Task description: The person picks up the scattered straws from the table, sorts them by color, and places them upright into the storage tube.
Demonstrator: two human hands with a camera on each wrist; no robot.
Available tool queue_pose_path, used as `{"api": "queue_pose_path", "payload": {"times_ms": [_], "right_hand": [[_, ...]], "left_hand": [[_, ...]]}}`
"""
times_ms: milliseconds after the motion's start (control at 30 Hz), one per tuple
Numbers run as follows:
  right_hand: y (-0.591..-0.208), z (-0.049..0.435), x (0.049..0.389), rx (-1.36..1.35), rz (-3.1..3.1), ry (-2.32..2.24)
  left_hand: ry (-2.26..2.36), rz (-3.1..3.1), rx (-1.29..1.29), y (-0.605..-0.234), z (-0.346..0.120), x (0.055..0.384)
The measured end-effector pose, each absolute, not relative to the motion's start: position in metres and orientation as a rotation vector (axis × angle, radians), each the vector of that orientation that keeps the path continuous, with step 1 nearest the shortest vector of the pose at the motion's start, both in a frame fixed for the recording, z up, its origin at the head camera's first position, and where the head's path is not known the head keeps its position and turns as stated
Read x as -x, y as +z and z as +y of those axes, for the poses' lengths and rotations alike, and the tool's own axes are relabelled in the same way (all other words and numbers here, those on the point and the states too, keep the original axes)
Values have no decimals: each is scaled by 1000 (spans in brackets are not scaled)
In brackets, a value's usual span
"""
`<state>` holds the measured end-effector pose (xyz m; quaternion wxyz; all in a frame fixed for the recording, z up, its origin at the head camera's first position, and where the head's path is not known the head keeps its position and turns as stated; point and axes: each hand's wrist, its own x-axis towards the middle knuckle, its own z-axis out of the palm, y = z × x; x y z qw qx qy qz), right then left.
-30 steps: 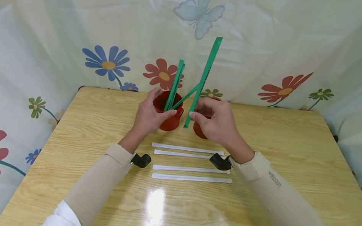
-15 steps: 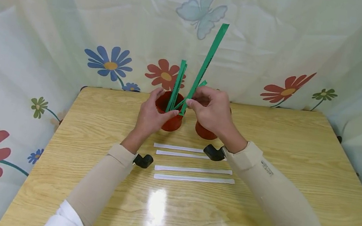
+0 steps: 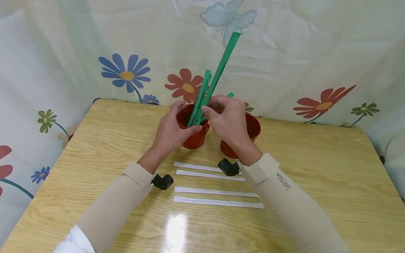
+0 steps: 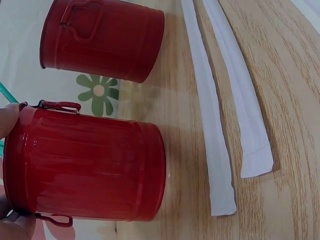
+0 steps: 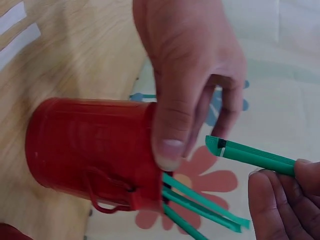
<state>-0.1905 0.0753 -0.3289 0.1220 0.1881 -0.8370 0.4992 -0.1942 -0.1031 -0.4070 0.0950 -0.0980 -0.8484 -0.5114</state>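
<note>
Gripping the left cup (image 3: 194,142) by its rim, the left hand (image 3: 171,131) had best hold firm; green straws (image 3: 199,100) lean inside. The right hand (image 3: 231,122) pinches a tilted straw (image 3: 223,64) above; lowering its end gently inside the rim should avoid snagging. The right cup (image 3: 254,127) stands near.

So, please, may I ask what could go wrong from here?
First, the green stick in the right grip has its lower end apart from the red bucket, so it might snag on the sticks inside. Second, one leaning stick slants out toward the right grip, which could knock it loose. Third, the left grip holds the bucket near its rim, so a hard push might tilt it.
</note>
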Motion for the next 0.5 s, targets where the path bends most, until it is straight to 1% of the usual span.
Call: {"api": "queue_pose_path", "payload": {"times_ms": [500], "right_hand": [[-343, 61, 201, -435, -2527, 1379]], "left_hand": [[-1471, -2531, 255, -411, -105, 197]]}}
